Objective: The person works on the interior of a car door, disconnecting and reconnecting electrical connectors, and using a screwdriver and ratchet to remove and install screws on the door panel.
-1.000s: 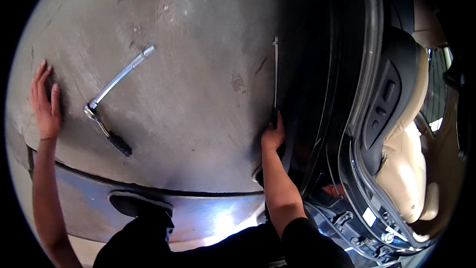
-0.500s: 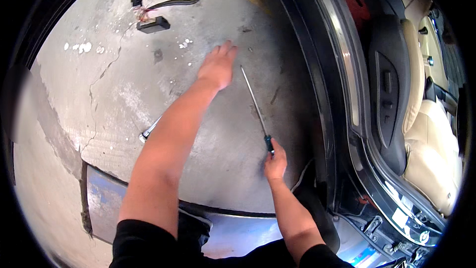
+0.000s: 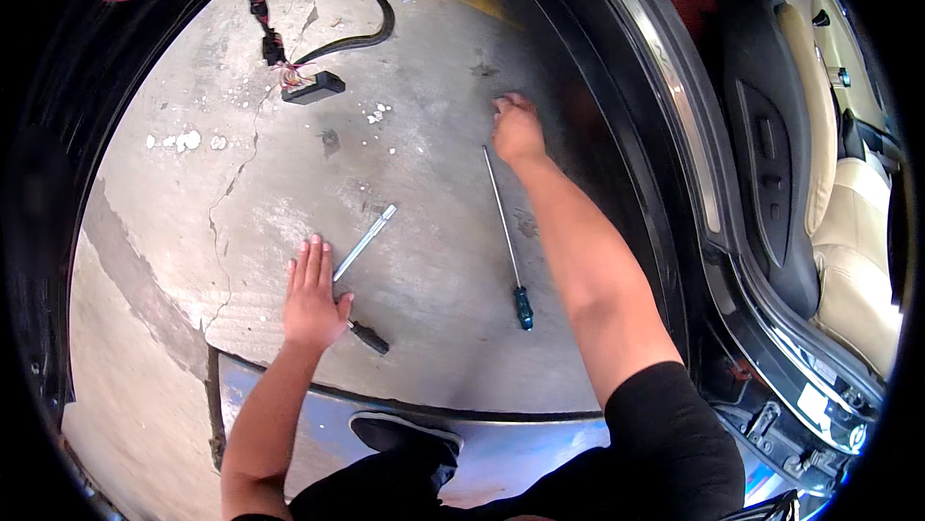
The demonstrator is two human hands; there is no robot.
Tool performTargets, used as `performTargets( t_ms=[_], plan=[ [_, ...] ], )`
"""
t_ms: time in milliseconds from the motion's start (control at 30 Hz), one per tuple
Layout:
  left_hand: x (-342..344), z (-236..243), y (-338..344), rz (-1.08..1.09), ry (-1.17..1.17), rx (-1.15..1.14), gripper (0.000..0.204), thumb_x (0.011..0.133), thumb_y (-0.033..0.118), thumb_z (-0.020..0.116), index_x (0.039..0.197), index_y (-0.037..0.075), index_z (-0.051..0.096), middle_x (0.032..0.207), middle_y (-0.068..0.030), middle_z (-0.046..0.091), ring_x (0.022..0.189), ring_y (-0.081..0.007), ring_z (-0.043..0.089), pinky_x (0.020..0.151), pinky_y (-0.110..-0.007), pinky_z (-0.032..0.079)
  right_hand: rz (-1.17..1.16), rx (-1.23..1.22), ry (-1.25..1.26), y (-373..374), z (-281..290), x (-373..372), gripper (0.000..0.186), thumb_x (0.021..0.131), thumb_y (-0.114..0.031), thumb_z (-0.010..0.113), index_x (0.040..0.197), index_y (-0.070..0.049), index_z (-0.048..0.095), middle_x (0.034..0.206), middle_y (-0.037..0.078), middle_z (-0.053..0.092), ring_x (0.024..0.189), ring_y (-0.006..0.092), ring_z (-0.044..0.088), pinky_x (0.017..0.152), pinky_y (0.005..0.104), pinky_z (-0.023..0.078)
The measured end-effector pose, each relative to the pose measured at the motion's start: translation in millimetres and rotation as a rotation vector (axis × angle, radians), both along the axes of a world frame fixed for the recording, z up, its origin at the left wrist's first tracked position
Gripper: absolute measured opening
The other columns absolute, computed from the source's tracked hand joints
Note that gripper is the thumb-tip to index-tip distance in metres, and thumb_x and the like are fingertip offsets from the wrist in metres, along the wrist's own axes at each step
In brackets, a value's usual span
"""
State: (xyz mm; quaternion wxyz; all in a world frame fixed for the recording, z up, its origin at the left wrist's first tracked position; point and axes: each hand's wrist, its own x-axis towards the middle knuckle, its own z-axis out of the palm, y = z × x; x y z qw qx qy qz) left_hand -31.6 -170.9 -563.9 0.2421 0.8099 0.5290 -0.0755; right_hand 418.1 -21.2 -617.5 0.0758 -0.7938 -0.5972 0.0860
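Note:
My left hand (image 3: 313,301) lies flat on the concrete floor, palm down with fingers stretched out. Beside its fingers is a shiny metal rod (image 3: 364,243), and by its thumb a black tool handle (image 3: 370,337). Whether rod and handle join is hidden by the hand. Farther right, my right hand (image 3: 519,128) reaches down to the floor with bent fingertips drawn together; anything between them is too small or hidden to make out. Just below it lies a long screwdriver (image 3: 505,222), its blue-green handle toward me and its tip near that hand.
A black connector box (image 3: 313,87) hangs on wires at the upper left. A dark cable (image 3: 361,39) curves beside it. On the right are the car's door sill (image 3: 689,164) and a beige seat (image 3: 853,251). My shoe (image 3: 405,431) stands at the near edge.
My right hand has let go of the screwdriver, now on the floor, and moved forward past its tip. My left hand has come back toward me and left. The view has shifted.

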Motion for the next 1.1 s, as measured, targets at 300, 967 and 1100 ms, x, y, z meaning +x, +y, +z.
performTargets(
  t_ms=[300,967,1100],
  plan=[
    [-19,-10,25,-0.175,0.042,-0.242,0.1,0.098,0.041,0.075,0.174,-0.001,0.025,0.185,-0.0182,0.013,0.17,-0.0373,0.018,0.136,-0.056,0.026,0.415,-0.129,-0.141,-54,127,-55,0.023,0.09,-0.006,0.066,0.111,-0.002,0.076,0.117,0.017,0.075,0.105,0.0366,0.076,0.09,0.0455,0.064],
    [94,36,16,-0.159,0.149,-0.041,0.065,0.1,0.025,0.065,0.162,0.014,0.051,0.165,-0.0159,0.05,0.151,-0.0324,0.048,0.122,-0.048,0.042,-0.17,0.667,0.417,47,320,183,0.041,0.094,0.007,0.061,0.132,0.0,0.072,0.115,0.023,0.079,0.107,0.0331,0.079,0.095,0.0418,0.061],
    [145,-7,9,-0.261,0.202,-0.028,0.036,0.104,0.018,0.056,0.139,0.013,0.065,0.144,-0.0103,0.062,0.131,-0.0297,0.064,0.104,-0.046,0.055,0.08,0.518,0.244,-34,315,150,0.042,0.09,0.007,0.063,0.132,-0.002,0.068,0.147,0.021,0.064,0.138,0.0396,0.062,0.119,0.0509,0.048]
  ],
)
